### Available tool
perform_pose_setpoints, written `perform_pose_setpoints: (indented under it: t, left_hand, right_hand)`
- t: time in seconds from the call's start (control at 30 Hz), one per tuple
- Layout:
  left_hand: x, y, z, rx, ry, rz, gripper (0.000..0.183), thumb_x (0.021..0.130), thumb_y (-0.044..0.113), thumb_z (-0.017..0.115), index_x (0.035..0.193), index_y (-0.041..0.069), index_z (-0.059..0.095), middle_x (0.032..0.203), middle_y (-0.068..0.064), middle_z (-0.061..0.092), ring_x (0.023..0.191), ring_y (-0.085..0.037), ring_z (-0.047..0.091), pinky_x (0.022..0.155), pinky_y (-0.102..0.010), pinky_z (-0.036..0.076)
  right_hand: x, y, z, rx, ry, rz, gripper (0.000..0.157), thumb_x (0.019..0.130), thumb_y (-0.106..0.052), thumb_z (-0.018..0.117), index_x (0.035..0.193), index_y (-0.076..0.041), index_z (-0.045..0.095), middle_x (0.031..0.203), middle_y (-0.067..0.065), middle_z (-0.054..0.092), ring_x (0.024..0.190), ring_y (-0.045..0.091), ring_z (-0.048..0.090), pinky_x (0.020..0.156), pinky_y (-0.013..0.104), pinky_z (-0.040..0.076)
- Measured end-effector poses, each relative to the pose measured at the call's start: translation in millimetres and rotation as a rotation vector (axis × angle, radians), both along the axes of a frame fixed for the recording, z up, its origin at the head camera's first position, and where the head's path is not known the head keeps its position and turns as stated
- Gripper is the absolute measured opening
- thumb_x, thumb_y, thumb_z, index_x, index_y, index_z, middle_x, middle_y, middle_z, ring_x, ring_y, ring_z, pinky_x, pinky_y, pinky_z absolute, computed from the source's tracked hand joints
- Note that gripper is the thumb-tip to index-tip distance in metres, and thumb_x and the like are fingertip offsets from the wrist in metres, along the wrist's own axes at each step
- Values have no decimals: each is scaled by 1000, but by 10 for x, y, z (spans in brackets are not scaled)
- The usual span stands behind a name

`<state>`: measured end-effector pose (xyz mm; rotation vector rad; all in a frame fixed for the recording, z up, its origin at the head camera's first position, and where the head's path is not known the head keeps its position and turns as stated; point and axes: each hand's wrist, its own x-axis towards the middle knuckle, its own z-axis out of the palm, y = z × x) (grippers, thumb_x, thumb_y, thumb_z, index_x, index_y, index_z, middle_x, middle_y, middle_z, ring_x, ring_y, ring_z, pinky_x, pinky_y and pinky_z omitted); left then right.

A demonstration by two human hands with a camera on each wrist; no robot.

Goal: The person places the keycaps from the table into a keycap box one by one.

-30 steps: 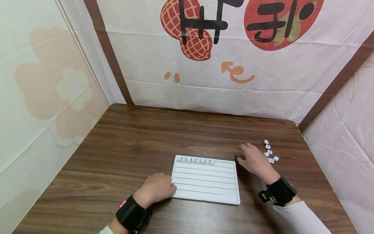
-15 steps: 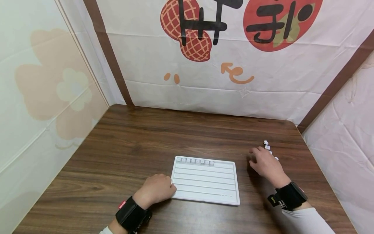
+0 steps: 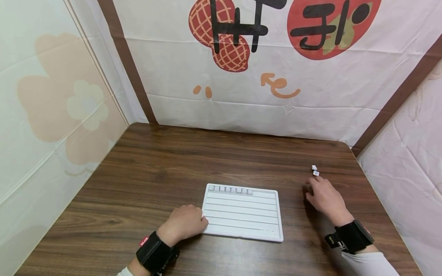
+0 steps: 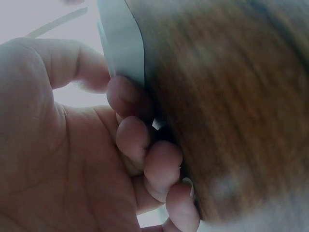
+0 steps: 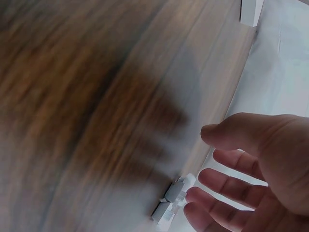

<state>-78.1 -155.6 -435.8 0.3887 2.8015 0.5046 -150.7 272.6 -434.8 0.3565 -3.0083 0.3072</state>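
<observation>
My left hand [image 3: 184, 222] grips the left edge of a white ridged tray [image 3: 241, 214]. In the left wrist view, its thumb and index finger pinch the tray's edge [image 4: 123, 43], with the other fingers curled beside it. Several small white keycap-like pieces [image 3: 230, 189] stand in a row along the tray's top-left slot. Right of the tray, my right hand [image 3: 327, 199] hovers over the table with relaxed, spread fingers and nothing visible between them. Just beyond its fingertips lie two loose white pieces [image 3: 315, 171]; others are hidden by the hand. The right wrist view shows loose pieces [image 5: 173, 191] near the fingers.
The brown wooden table [image 3: 165, 161] carries the tray near its front middle. A white printed curtain [image 3: 165, 69] rises behind the back edge, with more hangings at the left and right sides.
My right hand has moved rightward from beside the tray to the loose pieces, now covering most of them. The left hand and tray have stayed put.
</observation>
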Motion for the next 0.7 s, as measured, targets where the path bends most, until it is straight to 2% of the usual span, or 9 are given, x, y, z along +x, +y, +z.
perform_pose_setpoints:
  t: [0.2, 0.37, 0.5, 0.7]
  left_hand:
    - [4, 0, 7, -4, 8, 2, 33, 88, 21, 53, 56, 15, 47, 61, -1, 46, 58, -18, 41, 51, -37, 36]
    - [11, 2, 18, -14, 12, 5, 32, 88, 21, 54, 57, 14, 48, 62, -1, 47, 58, -18, 41, 52, -37, 36]
    - [17, 2, 24, -14, 13, 1, 33, 88, 21, 54, 57, 16, 46, 61, 0, 44, 58, -18, 41, 52, -36, 35]
    - [13, 0, 15, -11, 3, 2, 34, 88, 21, 54, 56, 17, 44, 60, 2, 41, 57, -17, 40, 52, -35, 34]
  right_hand:
    - [10, 55, -24, 23, 43, 15, 26, 81, -3, 76, 103, 1, 63, 97, 21, 61, 89, 41, 58, 69, 52, 50]
    - [-10, 79, -40, 41, 43, 20, 20, 80, 0, 75, 97, 1, 63, 92, 20, 61, 86, 40, 56, 69, 51, 49]
    - [-19, 99, -48, 49, 39, 12, 20, 81, -1, 74, 99, 2, 65, 96, 23, 62, 90, 41, 54, 74, 52, 48]
    - [-30, 132, -51, 53, 2, -16, 29, 83, -1, 70, 111, 7, 68, 105, 27, 63, 95, 44, 54, 81, 53, 47]
